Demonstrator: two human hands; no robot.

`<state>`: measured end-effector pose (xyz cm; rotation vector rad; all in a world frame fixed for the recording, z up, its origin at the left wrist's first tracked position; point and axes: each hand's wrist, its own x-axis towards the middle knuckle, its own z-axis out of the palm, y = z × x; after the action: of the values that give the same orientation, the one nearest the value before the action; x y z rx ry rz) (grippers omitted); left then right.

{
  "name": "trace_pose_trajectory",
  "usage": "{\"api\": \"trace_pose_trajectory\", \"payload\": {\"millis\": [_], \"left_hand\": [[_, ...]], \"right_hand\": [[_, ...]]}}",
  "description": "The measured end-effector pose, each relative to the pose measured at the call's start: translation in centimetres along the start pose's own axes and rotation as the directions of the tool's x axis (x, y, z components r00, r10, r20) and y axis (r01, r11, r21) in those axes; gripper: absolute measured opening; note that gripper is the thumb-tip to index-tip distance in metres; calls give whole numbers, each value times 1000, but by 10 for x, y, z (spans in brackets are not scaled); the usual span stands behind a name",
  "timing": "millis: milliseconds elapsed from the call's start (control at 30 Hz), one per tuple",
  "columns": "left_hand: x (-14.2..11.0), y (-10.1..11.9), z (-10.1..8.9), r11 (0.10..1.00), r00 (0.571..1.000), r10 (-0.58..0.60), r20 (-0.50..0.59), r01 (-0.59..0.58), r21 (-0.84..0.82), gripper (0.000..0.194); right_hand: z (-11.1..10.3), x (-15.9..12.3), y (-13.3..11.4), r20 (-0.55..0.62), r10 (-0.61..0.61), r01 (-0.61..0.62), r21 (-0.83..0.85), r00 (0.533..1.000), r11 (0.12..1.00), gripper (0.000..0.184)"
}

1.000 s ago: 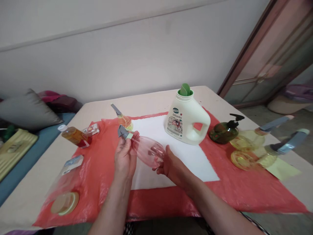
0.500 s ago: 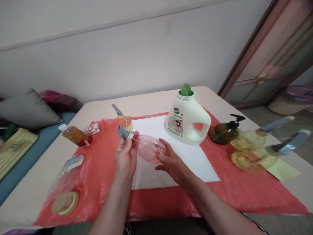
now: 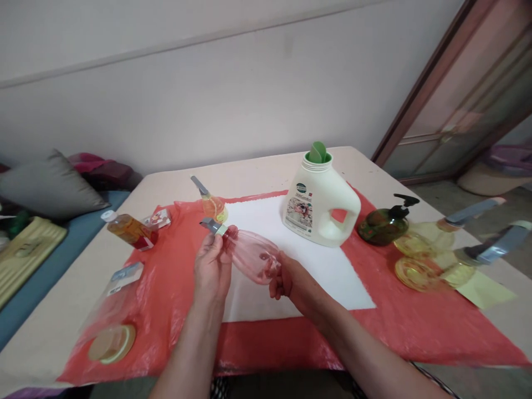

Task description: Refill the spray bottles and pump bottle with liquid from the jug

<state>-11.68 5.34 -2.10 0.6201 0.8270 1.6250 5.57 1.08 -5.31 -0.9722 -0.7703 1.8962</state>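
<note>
A see-through pink bottle with a grey spout top lies tilted in the air above the white sheet, its top pointing left. My left hand is closed around its neck, thumb just below the spout. At the rounded base, my right hand presses against the bottle with its fingers curled; some fingertips are hidden by the bottle. The bottle looks hollow, with reddish reflections near the base. Behind my hands stands a cream detergent jug, its mouth uncapped and a green pour spout showing in it.
A white sheet lies on red plastic over the table. Rightward are a dark green pump bottle and two yellow bottles. Leftward are an amber bottle, a clear jar and, farther back, a small spouted bottle.
The pink bottle's base has dipped slightly and the bottle has turned in my left hand. My right fingers, spread along the base before, are now curled against its end.
</note>
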Motion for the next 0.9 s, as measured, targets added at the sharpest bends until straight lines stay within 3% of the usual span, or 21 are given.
{"api": "trace_pose_trajectory", "payload": {"millis": [133, 200, 267, 400, 500, 567, 733, 900], "left_hand": [[2, 1, -1, 1000, 1000, 0, -2, 0, 5, 21], [3, 3, -2, 999, 999, 34, 11, -34, 19, 21], [3, 3, -1, 996, 997, 72, 24, -73, 51, 22], [-8, -1, 7, 979, 995, 57, 80, -72, 188, 30], [-23, -9, 16, 930, 979, -17, 202, -59, 363, 30], [-32, -13, 22, 887, 962, -50, 270, -82, 454, 30], [-40, -19, 27, 850, 952, -90, 293, -80, 520, 37], [-37, -20, 22, 839, 950, -75, 302, -104, 534, 40]], "right_hand": [[1, -2, -2, 32, 15, -14, -29, 999, 999, 57], [-1, -3, -5, 54, -23, 32, -175, 998, 984, 51], [-3, -3, -8, 2, -100, 93, -383, 995, 919, 53], [-5, -4, -8, -108, -346, 200, -643, 932, 739, 87], [-4, -6, -5, -11, -432, 306, -690, 902, 656, 107], [-4, -7, -4, 10, -470, 340, -705, 882, 623, 110], [-6, -10, -7, 35, -544, 395, -727, 838, 562, 89], [-7, -10, -8, 19, -541, 387, -720, 841, 576, 85]]}}
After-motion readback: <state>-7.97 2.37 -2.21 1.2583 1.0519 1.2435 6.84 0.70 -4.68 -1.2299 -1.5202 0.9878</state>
